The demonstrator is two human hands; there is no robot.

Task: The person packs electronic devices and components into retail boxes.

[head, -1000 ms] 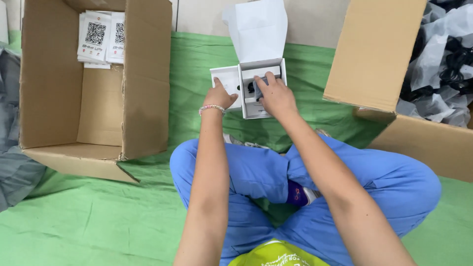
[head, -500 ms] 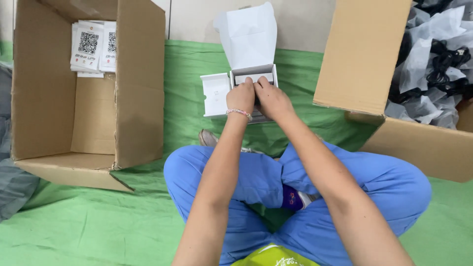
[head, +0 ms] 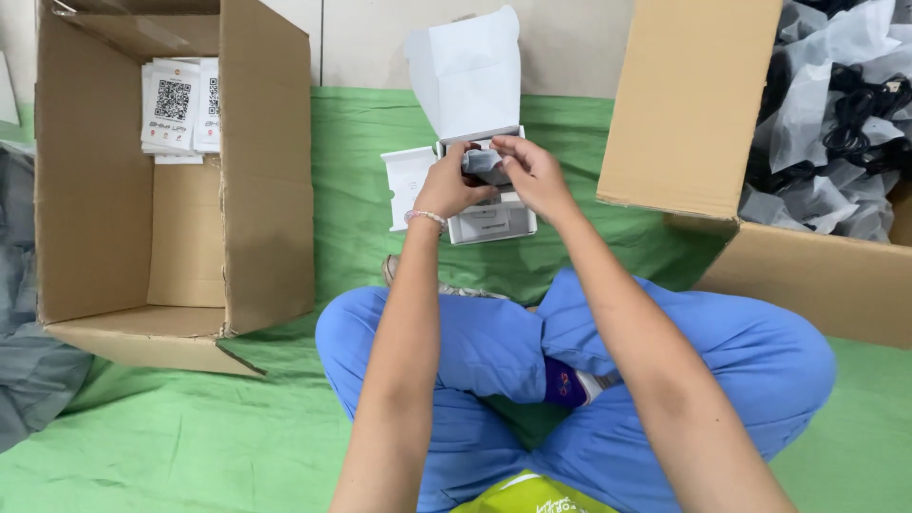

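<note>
A small white carton (head: 489, 220) with its lid flap (head: 465, 76) standing open rests on the green cloth in front of my crossed legs. My left hand (head: 446, 188) and my right hand (head: 532, 173) meet over its open top. Both pinch a grey plastic-wrapped item (head: 484, 163) that sits in the mouth of the carton. A white side flap (head: 407, 185) sticks out to the left of my left hand.
A large open cardboard box (head: 266, 171) at left holds several white packets with square codes (head: 176, 104). Another cardboard box (head: 693, 104) at right is full of grey bags with black cables (head: 836, 123). Green cloth (head: 190, 437) covers the floor; grey plastic (head: 28, 361) lies far left.
Both hands have come together over the carton's top and now grip the grey wrapped item there. The view has shifted a little, and the carton sits higher in it.
</note>
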